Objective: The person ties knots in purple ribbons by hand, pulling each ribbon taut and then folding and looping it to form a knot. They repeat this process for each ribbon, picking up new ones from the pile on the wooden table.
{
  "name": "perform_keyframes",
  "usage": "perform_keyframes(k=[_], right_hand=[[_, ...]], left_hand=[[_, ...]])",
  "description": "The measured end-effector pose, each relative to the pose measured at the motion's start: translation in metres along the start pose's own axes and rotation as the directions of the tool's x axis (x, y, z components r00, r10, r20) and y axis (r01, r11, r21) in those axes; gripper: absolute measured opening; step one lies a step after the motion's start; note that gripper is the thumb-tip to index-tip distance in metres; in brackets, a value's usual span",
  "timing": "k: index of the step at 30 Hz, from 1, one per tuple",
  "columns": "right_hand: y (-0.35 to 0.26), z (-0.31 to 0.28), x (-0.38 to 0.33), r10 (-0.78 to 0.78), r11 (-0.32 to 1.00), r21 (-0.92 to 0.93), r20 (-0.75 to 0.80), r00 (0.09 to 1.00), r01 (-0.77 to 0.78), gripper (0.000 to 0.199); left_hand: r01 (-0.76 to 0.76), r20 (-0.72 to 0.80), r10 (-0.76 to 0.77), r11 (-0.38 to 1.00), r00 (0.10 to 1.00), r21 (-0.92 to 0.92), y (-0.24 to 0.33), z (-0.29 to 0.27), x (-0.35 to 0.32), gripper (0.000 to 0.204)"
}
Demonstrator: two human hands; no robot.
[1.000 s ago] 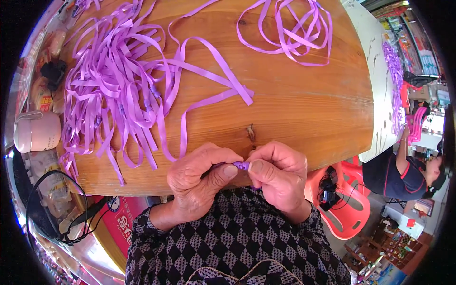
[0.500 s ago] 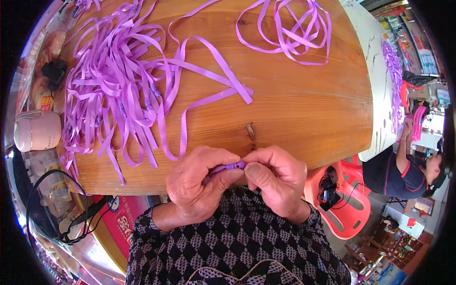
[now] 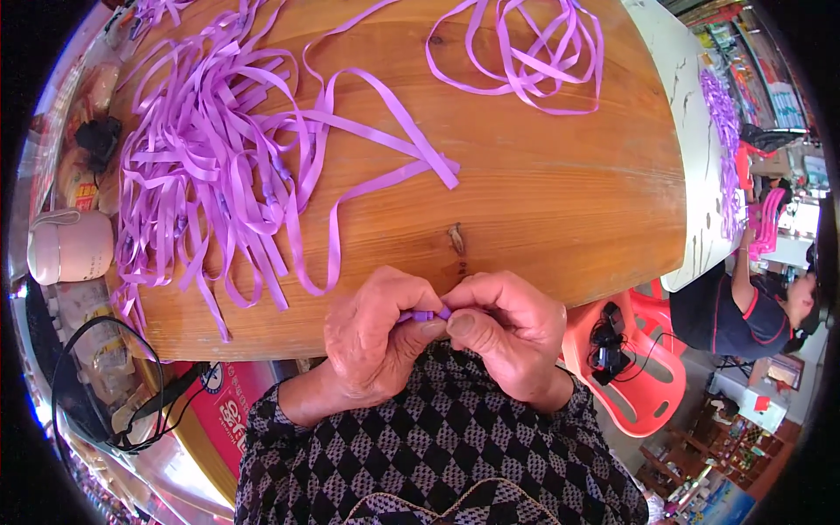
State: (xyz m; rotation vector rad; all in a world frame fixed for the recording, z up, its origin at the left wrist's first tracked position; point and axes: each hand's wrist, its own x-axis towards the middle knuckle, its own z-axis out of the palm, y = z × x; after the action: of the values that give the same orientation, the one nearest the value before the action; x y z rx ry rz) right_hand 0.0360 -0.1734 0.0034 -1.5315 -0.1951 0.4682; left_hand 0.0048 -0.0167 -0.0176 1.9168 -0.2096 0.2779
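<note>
Purple ribbon piece [image 3: 426, 315] sits pinched between both hands at the near edge of the wooden bench [image 3: 560, 210]; left hand [image 3: 372, 337] and right hand [image 3: 507, 337] press together, thumbs gripping it tight. Loose ribbon heap [image 3: 210, 166] lies within reach, upper left.

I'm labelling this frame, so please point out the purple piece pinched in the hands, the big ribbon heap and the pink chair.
purple piece [image 3: 426, 315], head view, its exposed middle between the thumbs.
ribbon heap [image 3: 206, 166], head view, tangled centre.
pink chair [image 3: 647, 385], head view, seat.
</note>
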Motion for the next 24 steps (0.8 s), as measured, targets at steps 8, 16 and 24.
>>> perform_keyframes(k=[8, 16, 24], right_hand=[[0.010, -0.002, 0.001, 0.043, 0.979, 0.199, 0.033, 0.999, -0.049, 0.019], [0.014, -0.001, 0.003, 0.006, 0.978, 0.209, 0.034, 0.999, -0.013, 0.020], [0.011, 0.002, 0.002, 0.072, 0.978, 0.194, 0.003, 0.997, -0.071, 0.019]], left_hand=[[-0.100, 0.000, 0.100, 0.990, 0.995, -0.097, 0.000, 0.004, 0.003, 0.022], [0.098, 0.056, -0.086, 0.964, 0.995, -0.246, 0.005, -0.012, 0.006, 0.018], [-0.176, 0.031, 0.174, 0.983, 0.984, 0.048, 0.002, -0.015, 0.008, 0.027]])
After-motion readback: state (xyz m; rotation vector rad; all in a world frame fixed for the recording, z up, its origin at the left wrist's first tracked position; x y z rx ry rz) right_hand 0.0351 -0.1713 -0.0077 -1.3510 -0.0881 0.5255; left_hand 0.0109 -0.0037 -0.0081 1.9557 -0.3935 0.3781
